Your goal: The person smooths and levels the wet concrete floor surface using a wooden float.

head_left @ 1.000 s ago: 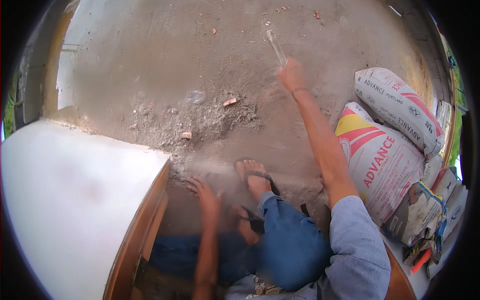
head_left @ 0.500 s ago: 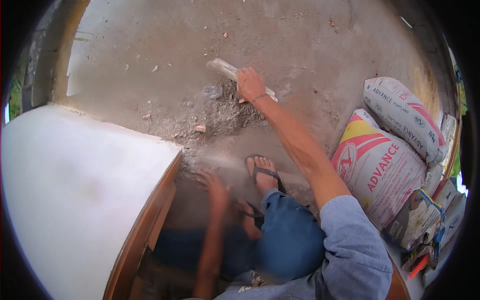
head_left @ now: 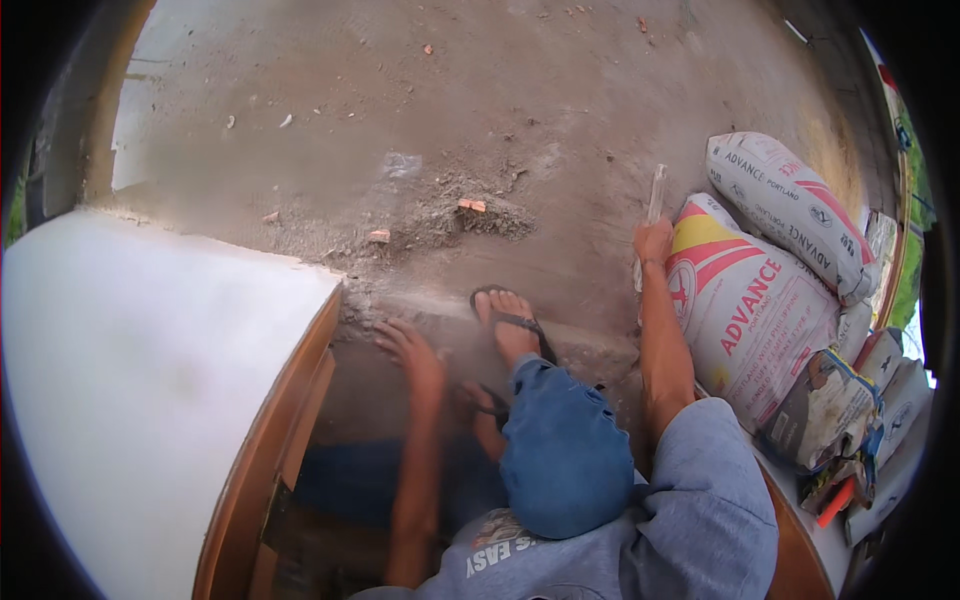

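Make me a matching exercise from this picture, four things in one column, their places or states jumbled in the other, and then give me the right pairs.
Things:
1. Right hand
2. Large sack
3. Left hand
4. Rubble

Places or states:
A. Heaped on the floor, with an orange brick fragment in it
B. Fingers spread, near the corner of the white surface
C. Closed around a pale strip
D. At the person's right, marked in red and yellow

Pairs: 1-C, 2-D, 3-B, 4-A
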`<act>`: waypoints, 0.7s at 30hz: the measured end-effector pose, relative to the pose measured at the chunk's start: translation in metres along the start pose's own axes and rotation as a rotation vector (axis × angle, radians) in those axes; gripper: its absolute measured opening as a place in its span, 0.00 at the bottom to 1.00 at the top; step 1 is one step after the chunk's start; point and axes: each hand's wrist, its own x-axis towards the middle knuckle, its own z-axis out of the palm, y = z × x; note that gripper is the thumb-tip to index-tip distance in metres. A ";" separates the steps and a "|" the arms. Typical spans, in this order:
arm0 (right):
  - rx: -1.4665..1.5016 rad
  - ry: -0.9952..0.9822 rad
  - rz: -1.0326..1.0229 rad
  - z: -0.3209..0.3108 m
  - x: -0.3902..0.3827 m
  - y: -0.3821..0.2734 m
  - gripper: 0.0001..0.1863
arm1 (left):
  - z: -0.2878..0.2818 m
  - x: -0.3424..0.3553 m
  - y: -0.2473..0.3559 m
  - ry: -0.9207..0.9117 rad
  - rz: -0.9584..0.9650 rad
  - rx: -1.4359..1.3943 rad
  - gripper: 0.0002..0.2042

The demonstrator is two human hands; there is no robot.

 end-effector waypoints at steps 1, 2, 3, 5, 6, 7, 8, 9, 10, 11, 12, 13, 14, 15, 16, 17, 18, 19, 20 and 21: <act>0.044 -0.034 -0.018 0.005 0.001 0.006 0.15 | 0.000 0.001 0.001 -0.015 -0.019 -0.003 0.60; 0.074 -0.018 -0.008 0.017 -0.006 0.000 0.15 | 0.001 0.002 0.001 -0.024 -0.008 0.032 0.59; 0.089 -0.052 0.040 0.030 -0.022 -0.016 0.15 | 0.002 0.002 0.001 -0.028 -0.006 0.064 0.58; 0.201 -0.062 -0.081 0.052 -0.054 -0.071 0.14 | 0.003 0.003 -0.001 -0.030 -0.005 0.115 0.58; 0.261 -0.071 -0.111 0.062 -0.070 -0.105 0.14 | 0.005 0.004 -0.002 -0.034 -0.002 0.127 0.58; 0.343 -0.077 -0.193 0.068 -0.088 -0.138 0.14 | 0.007 0.005 -0.004 -0.024 0.012 0.120 0.57; 0.409 -0.149 -0.230 0.075 -0.105 -0.175 0.14 | 0.009 0.007 -0.005 -0.043 0.005 0.122 0.58; 0.460 -0.202 -0.345 0.079 -0.124 -0.210 0.14 | 0.010 0.008 -0.006 -0.048 0.007 0.109 0.59; 0.435 -0.302 -0.407 0.080 -0.140 -0.241 0.14 | 0.011 0.010 -0.007 -0.074 -0.007 0.085 0.60; 0.472 -0.367 -0.476 0.078 -0.153 -0.267 0.13 | 0.011 0.010 -0.007 -0.050 0.014 0.086 0.60; 0.470 -0.377 -0.500 0.076 -0.162 -0.291 0.14 | 0.012 0.011 -0.007 -0.048 0.018 0.069 0.60; 0.446 -0.438 -0.537 0.070 -0.170 -0.308 0.15 | 0.011 0.010 -0.007 -0.094 -0.011 0.041 0.60; 0.520 -0.388 -0.558 0.063 -0.170 -0.319 0.15 | 0.011 0.009 -0.006 -0.041 0.024 0.056 0.60; 0.568 -0.389 -0.574 0.053 -0.162 -0.322 0.14 | 0.010 0.008 -0.005 -0.039 0.020 0.062 0.59; 0.584 -0.470 -0.594 0.041 -0.153 -0.321 0.14 | 0.009 0.005 -0.005 -0.049 -0.001 0.050 0.59; 0.567 -0.418 -0.516 0.029 -0.137 -0.314 0.14 | 0.009 0.003 -0.005 -0.015 0.033 0.058 0.59; 0.554 -0.432 -0.504 0.015 -0.110 -0.293 0.15 | 0.009 0.001 -0.004 0.014 0.055 0.045 0.59; 0.466 -0.302 -0.481 0.003 -0.080 -0.271 0.17 | 0.009 -0.001 -0.004 0.012 0.055 0.033 0.59; 0.322 -0.215 -0.396 -0.009 -0.046 -0.249 0.18 | 0.009 -0.001 -0.003 0.012 0.062 0.021 0.59; 0.275 -0.269 -0.251 -0.019 -0.011 -0.230 0.15 | 0.010 -0.001 -0.003 -0.013 0.046 0.005 0.60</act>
